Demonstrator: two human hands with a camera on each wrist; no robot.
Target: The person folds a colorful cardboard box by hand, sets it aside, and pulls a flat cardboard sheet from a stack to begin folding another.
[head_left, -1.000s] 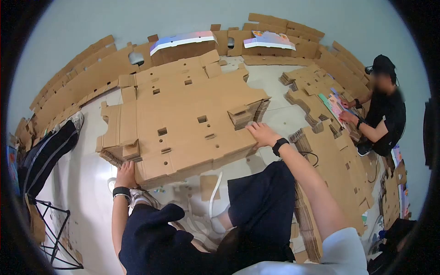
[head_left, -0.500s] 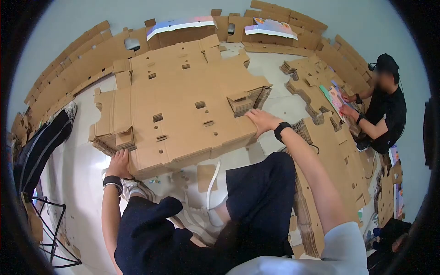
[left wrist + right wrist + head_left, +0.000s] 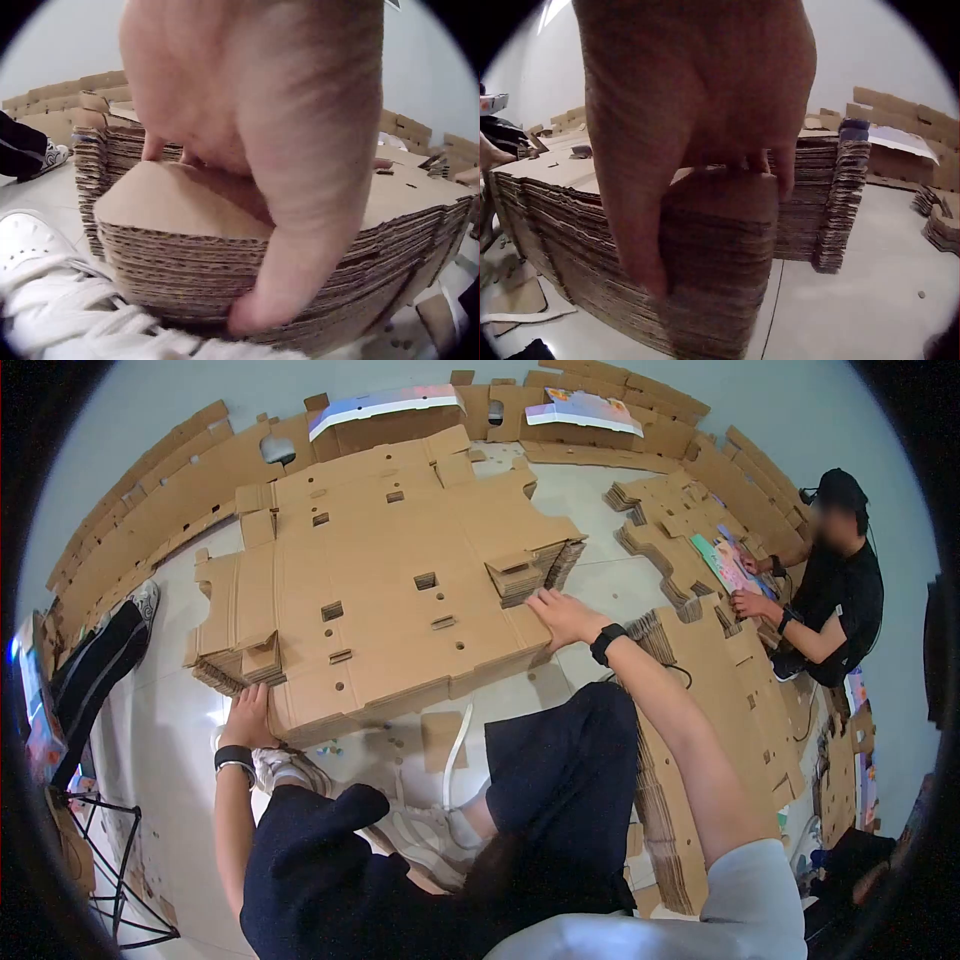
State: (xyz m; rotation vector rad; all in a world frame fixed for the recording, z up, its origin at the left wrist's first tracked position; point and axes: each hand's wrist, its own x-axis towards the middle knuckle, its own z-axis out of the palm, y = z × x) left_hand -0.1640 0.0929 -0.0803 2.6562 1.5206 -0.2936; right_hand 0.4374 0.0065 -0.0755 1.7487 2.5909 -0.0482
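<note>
A thick stack of flat brown cardboard sheets (image 3: 375,585), with cut-out holes and notched edges, lies on the floor before me. My left hand (image 3: 250,718) grips its near left corner. In the left wrist view the thumb (image 3: 274,296) presses the layered front edge, while the other fingers reach over to the far side of the corner. At the near right corner my right hand (image 3: 565,618) holds the same stack. Its thumb (image 3: 641,266) lies against the layered front in the right wrist view, and its fingers bend down over the opposite side.
To the right stands another cardboard stack (image 3: 715,710), beside a seated person (image 3: 845,590) handling colourful printed pieces (image 3: 730,570). Cardboard panels (image 3: 165,515) line the wall. My shoes (image 3: 425,835) are close to the near edge. A black folding frame (image 3: 120,870) stands at left.
The stack and both hands have shifted slightly left and up in the head view, along with much of the surroundings. Both hands keep their hold on the corners.
</note>
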